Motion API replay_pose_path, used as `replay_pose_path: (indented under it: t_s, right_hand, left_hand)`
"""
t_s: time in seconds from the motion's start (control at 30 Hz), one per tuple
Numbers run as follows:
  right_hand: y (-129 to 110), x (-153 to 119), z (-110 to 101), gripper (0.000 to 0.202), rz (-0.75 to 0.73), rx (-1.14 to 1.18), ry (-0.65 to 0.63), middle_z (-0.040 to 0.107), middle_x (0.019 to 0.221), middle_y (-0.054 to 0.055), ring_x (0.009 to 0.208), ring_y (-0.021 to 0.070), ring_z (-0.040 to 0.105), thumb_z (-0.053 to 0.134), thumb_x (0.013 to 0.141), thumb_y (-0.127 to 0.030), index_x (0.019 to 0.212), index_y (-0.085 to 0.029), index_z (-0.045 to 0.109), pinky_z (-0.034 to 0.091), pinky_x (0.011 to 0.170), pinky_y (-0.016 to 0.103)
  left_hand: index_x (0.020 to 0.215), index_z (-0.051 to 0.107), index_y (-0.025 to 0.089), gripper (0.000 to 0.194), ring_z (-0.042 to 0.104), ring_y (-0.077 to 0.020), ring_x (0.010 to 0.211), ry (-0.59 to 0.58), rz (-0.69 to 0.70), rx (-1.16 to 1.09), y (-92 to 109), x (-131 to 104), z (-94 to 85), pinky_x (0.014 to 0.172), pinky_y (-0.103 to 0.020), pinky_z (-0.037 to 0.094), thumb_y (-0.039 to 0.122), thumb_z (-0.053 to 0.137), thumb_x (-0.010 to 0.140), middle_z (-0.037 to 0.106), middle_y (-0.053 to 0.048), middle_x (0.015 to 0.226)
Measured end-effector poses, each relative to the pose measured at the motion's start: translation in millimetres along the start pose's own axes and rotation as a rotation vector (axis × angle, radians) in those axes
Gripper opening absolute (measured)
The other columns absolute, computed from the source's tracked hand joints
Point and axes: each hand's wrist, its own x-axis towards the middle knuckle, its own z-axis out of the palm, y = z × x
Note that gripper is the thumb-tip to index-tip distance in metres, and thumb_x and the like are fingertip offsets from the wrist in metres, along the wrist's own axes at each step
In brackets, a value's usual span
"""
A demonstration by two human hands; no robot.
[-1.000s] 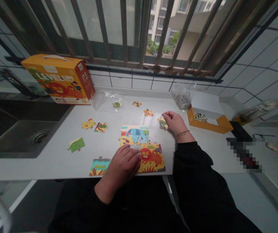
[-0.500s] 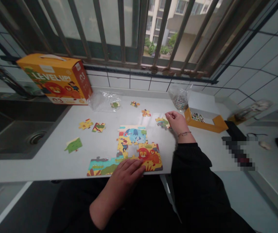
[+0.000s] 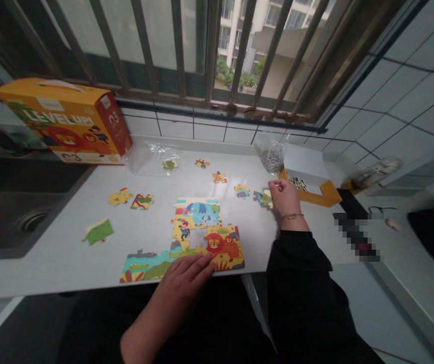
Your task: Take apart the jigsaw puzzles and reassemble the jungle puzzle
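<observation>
My left hand (image 3: 188, 275) lies with fingers stretched out over the front edge of a partly joined jigsaw puzzle (image 3: 202, 215). The joined part shows an elephant, lions and a crocodile in water, with a gap near its middle. To the right, my right hand (image 3: 286, 197) is closed in a pinch on a puzzle piece (image 3: 263, 198) with grey, blue and green on it. Just left of that piece lies a loose piece with a grey animal (image 3: 242, 191). Another loose piece, orange and yellow (image 3: 219, 177), lies farther back.
Several more loose pieces lie left, among them a green one (image 3: 99, 232) and a red-green one (image 3: 142, 201). An orange puzzle box (image 3: 69, 124) stands by the sink (image 3: 4, 212). At the right are a clear bag (image 3: 272, 157) and an open orange box (image 3: 317, 197).
My right hand has moved right with the puzzle piece, drawing it apart from the grey-animal piece. My left hand stays on the puzzle. The view has shifted slightly.
</observation>
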Motion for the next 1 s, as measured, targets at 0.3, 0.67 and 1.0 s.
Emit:
replay_pose_path:
  t_s: [0.3, 0.67, 1.0]
  right_hand:
    - [-30.3, -28.5, 33.1, 0.038, -0.233, -0.021, -0.419, 0.067, 0.067, 0.0, 0.058, 0.0171, 0.053, 0.065, 0.095, -0.057, 0.095, -0.022, 0.079, 0.038, 0.059, 0.03]
    - [-18.3, -25.5, 36.3, 0.035, -0.245, -0.07, -0.379, 0.071, 0.071, 0.002, 0.061, 0.0186, 0.058, 0.066, 0.096, -0.055, 0.095, -0.023, 0.079, 0.039, 0.062, 0.032]
    - [-16.3, -25.7, 37.3, 0.036, -0.306, -0.083, -0.412, 0.07, 0.071, 0.002, 0.062, 0.0177, 0.057, 0.067, 0.096, -0.056, 0.095, -0.021, 0.079, 0.038, 0.063, 0.031]
  left_hand:
    - [0.153, 0.06, 0.024, 0.049, 0.06, -0.0356, 0.145, -0.161, -0.064, 0.024, 9.8, 36.3, 20.4, 0.124, -0.06, 0.047, 0.039, 0.066, 0.107, 0.063, -0.014, 0.16]
    - [0.159, 0.054, 0.024, 0.058, 0.053, -0.0345, 0.154, -0.251, -0.055, 0.039, 9.8, 36.0, 24.1, 0.128, -0.057, 0.046, 0.047, 0.065, 0.108, 0.053, -0.009, 0.172]
    - [0.157, 0.055, 0.024, 0.053, 0.054, -0.0348, 0.152, -0.231, -0.059, 0.041, 12.0, 33.8, 22.9, 0.127, -0.058, 0.045, 0.045, 0.061, 0.109, 0.055, -0.01, 0.169]
